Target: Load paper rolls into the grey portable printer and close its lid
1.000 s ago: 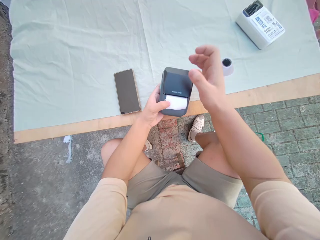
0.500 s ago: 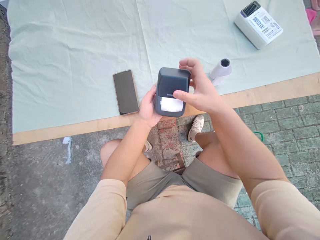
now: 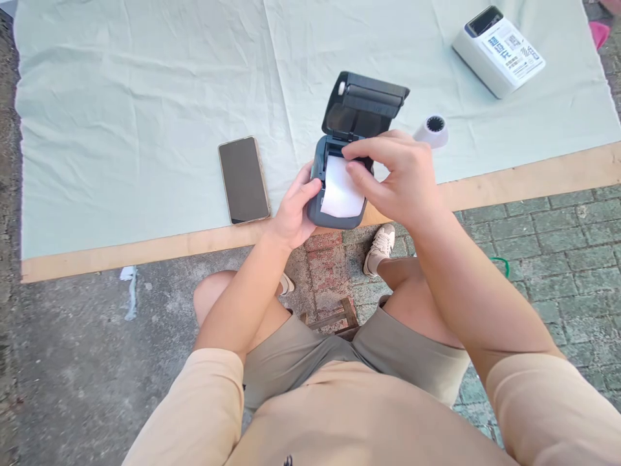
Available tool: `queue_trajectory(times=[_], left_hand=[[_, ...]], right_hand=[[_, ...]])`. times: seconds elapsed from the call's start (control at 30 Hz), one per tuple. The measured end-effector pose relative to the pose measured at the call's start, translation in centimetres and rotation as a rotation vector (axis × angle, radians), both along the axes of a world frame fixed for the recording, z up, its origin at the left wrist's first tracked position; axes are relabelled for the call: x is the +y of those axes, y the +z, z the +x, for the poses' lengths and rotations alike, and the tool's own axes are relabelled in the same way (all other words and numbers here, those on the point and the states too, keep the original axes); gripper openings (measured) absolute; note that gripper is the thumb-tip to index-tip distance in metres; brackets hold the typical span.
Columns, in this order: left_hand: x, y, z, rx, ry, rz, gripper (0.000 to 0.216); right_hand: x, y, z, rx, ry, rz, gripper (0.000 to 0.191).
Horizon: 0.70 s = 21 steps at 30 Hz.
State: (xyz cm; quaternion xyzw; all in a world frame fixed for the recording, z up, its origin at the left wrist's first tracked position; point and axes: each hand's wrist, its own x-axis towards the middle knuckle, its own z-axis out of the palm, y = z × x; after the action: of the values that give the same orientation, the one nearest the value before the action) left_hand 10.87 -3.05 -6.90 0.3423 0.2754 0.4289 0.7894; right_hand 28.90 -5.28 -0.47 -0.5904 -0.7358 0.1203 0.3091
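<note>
A dark label printer [image 3: 317, 211] is held over the table's front edge, its lid [image 3: 361, 103] raised on the hinge at the back. White label paper [image 3: 342, 194] lies in the bay and hangs out toward me. My left hand [image 3: 295, 208] grips the printer's left side, thumb on the rim and the other fingers mostly hidden beneath it. From the right, my right hand [image 3: 398, 171] reaches over the bay, thumb and forefinger closed together at the paper's upper part. Its other fingers are curled and partly hidden.
Left of the printer, a phone [image 3: 244, 180] lies on the pale cloth [image 3: 145, 129]. Beyond my right hand stands a white cylindrical device [image 3: 431, 132] with a dark round vent. A white printed box [image 3: 499, 52] sits at the back right. The wooden table edge [image 3: 533, 175] runs along the front.
The printer's lid has swung up and open, baring the label paper. My right hand has moved from the lid's right side to the paper inside. My left hand keeps its hold.
</note>
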Motion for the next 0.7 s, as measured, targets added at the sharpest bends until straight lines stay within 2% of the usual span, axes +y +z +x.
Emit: queue_trajectory(times=[0.1,0.17,0.3,0.37,0.43,0.5,0.57,0.63,0.7], left_hand=[[-0.2,-0.2,0.0,0.038,-0.031,0.033,0.045],[-0.3,-0.2,0.0,0.062,-0.056,0.040,0.049],[-0.3,-0.1,0.0,0.062,-0.059,0.002,0.045],[-0.1,-0.1,0.0,0.027,0.000,-0.026,0.037],[0.1,-0.1,0.1,-0.012,0.062,-0.045,0.028],[0.4,-0.1,0.1,-0.032,0.095,-0.084,0.026],[0.6,0.0,0.1,-0.035,0.111,-0.143,0.028],[0.6,0.1,0.2,-0.041,0.127,-0.189,0.030],[0.6,0.2,0.2,-0.051,0.130,-0.194,0.030]], right_hand=[[0.0,0.0,0.0,-0.211,-0.007,-0.097,0.036],[0.0,0.1,-0.1,-0.264,-0.008,-0.142,0.039],[-0.2,0.8,-0.1,-0.100,0.014,-0.123,0.032],[-0.3,1.2,0.2,0.095,0.006,-0.063,0.030],[-0.1,1.3,0.8,0.421,-0.045,-0.049,0.031],[0.2,0.9,1.7,0.846,-0.122,-0.137,0.027],[0.6,0.2,2.6,1.186,-0.190,-0.312,0.021],[1.0,-0.8,3.1,1.345,-0.244,-0.468,0.024],[1.2,-1.9,3.0,1.381,-0.295,-0.513,0.032]])
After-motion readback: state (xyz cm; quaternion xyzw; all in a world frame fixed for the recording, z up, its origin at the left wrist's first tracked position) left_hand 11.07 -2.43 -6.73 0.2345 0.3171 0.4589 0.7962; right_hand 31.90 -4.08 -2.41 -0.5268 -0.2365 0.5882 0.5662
